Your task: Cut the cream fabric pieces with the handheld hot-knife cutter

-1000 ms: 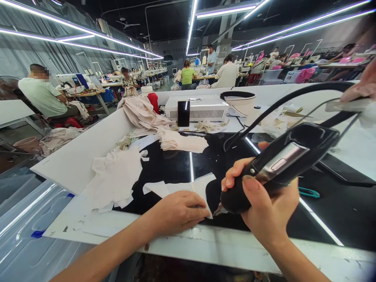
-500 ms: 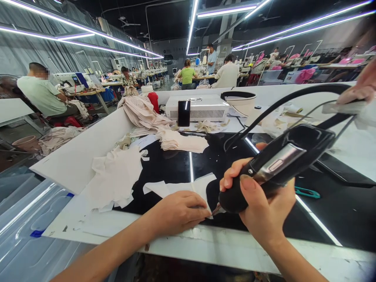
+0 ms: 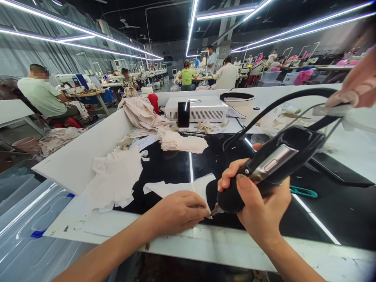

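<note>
My left hand (image 3: 179,211) lies flat, pressing a white cut piece (image 3: 182,187) onto the glossy black work surface (image 3: 173,166) near the front edge. My right hand (image 3: 258,207) grips a black handheld cutting tool (image 3: 273,164) with a metal band and a thick black cord (image 3: 279,102) arching up to the right. The tool's tip touches the white piece just right of my left fingertips.
A heap of white offcuts (image 3: 116,176) lies to the left. Folded beige pieces (image 3: 180,143), a white box unit (image 3: 199,107) and a dark phone (image 3: 183,113) sit behind. Teal snips (image 3: 304,192) lie at right. Another person's hand (image 3: 355,86) shows top right; workers sit beyond.
My right hand and the cutting tool have shifted slightly left, bringing the tip closer to my left fingertips. The left hand has stayed in place.
</note>
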A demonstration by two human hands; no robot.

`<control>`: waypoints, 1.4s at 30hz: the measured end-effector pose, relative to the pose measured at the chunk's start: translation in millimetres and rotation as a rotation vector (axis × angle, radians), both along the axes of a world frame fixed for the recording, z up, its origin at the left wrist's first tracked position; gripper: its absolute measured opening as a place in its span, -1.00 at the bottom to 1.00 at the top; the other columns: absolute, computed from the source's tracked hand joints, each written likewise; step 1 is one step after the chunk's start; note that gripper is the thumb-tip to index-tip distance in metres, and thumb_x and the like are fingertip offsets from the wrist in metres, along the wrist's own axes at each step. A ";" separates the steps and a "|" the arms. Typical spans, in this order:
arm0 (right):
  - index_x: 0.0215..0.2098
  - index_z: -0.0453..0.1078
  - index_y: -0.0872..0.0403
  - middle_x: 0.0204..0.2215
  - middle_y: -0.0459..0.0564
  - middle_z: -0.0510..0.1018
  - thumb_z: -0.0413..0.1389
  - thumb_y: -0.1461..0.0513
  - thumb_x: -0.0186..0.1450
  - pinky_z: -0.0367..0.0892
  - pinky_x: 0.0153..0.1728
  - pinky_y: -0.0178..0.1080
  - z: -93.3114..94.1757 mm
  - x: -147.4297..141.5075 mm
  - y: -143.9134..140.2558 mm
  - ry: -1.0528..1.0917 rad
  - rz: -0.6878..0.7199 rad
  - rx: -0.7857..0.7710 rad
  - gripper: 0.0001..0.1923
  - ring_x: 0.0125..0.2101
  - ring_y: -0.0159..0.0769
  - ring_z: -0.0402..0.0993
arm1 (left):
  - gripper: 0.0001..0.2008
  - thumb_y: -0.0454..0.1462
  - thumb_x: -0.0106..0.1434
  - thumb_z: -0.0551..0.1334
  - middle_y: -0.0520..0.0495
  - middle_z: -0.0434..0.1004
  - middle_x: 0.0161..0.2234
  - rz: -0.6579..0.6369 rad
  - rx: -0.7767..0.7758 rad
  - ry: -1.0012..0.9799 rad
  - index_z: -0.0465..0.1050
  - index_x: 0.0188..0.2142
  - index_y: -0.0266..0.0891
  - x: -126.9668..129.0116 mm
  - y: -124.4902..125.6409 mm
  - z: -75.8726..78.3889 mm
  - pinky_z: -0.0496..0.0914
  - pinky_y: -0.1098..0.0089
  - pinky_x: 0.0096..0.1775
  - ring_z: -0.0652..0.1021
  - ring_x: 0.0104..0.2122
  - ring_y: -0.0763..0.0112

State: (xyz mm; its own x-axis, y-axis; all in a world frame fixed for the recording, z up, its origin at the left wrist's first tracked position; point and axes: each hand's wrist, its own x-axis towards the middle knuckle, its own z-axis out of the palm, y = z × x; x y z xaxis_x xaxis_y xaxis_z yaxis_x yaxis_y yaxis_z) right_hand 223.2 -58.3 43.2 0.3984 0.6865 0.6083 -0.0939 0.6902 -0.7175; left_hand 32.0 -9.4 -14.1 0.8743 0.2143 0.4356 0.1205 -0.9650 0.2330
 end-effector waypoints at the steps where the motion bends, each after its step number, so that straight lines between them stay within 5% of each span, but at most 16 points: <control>1: 0.08 0.40 -0.16 -0.35 -0.20 0.59 0.39 0.13 0.38 0.51 -0.55 -0.20 -0.1 -0.2 -0.2 -0.001 -0.007 -0.004 -0.62 -0.51 -0.31 0.51 | -0.77 -0.30 0.62 0.16 -0.20 0.68 0.01 0.006 0.007 -0.004 0.60 0.07 -0.24 -0.1 -0.2 0.5 0.56 0.29 0.12 0.67 0.00 0.31; 14: -0.09 0.36 -0.11 -0.35 -0.19 0.60 0.40 0.10 0.38 0.46 -0.62 -0.25 3.3 4.1 -19.6 -0.032 0.026 -0.053 -0.69 -0.55 -0.33 0.51 | -0.78 -0.28 0.62 0.17 -0.12 0.72 -0.02 -0.056 0.053 -0.006 0.56 0.08 -0.32 -9.3 -7.4 8.6 0.52 0.29 0.20 0.68 0.01 0.28; 23: -0.19 0.29 -0.07 -0.38 -0.23 0.56 0.42 0.12 0.33 0.53 -0.53 -0.25 14.5 43.0 33.4 0.003 -0.209 0.027 -0.64 -0.53 -0.36 0.50 | -0.75 -0.26 0.63 0.14 -0.16 0.68 0.02 0.055 0.024 0.040 0.55 0.12 -0.27 -2.0 2.9 26.5 0.58 0.25 0.11 0.66 0.01 0.25; 31: -0.13 0.32 -0.09 -0.38 -0.25 0.58 0.39 0.18 0.32 0.50 -0.52 -0.24 6.7 43.1 57.7 -0.036 -0.240 0.003 -0.67 -0.58 -0.37 0.51 | -0.80 -0.34 0.52 0.27 -0.12 0.63 -0.07 0.235 0.104 0.097 0.56 0.09 -0.24 40.6 18.4 17.2 0.63 0.18 -0.06 0.63 -0.13 0.22; 42: -0.15 0.31 -0.07 -0.37 -0.25 0.55 0.35 0.20 0.33 0.51 -0.52 -0.24 3.2 34.5 48.8 -0.034 -0.178 -0.021 -0.71 -0.57 -0.39 0.50 | -0.80 -0.40 0.45 0.33 -0.11 0.60 -0.07 0.269 0.062 0.065 0.57 0.04 -0.25 37.9 19.6 9.8 0.61 0.18 -0.03 0.62 -0.12 0.22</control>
State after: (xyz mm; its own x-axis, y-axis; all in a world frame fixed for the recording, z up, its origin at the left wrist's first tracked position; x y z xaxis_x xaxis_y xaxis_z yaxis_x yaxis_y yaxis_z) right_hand 257.7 -9.5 46.4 0.4941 0.6197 0.6098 0.0528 0.6787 -0.7325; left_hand 69.9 10.2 -4.4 0.8163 0.4170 0.3997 0.3869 -0.9085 0.1578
